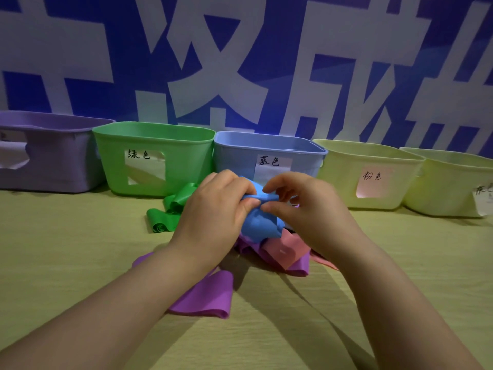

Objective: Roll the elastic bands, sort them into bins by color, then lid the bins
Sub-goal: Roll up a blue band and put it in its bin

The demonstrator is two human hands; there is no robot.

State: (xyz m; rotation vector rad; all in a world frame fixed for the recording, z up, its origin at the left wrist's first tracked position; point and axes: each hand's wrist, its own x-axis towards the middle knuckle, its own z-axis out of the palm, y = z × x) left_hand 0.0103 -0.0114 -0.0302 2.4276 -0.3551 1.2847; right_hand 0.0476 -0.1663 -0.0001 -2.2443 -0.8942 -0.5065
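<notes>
Blue flat elastic band (262,222) is held bunched just above the yellowish table (80,249), in front of a blue plastic bin (234,158). It is pinched along its top edge by the left hand (213,209) and the right hand (306,209), with fingers and thumbs of both curled onto it. Rolling is judged barely begun. Beneath the hands, a purple flat band (208,297) and a pink flat band (288,249) are left loose and unrolled. A green flat band (162,220), partly curled, lies beside a green plastic bin (112,161). A purple plastic bin (53,166), a pale yellow bin (341,177) and a second yellow bin (448,188) are lined up alongside. Bin interiors are hidden and no lids are seen, so most work is judged left.
</notes>
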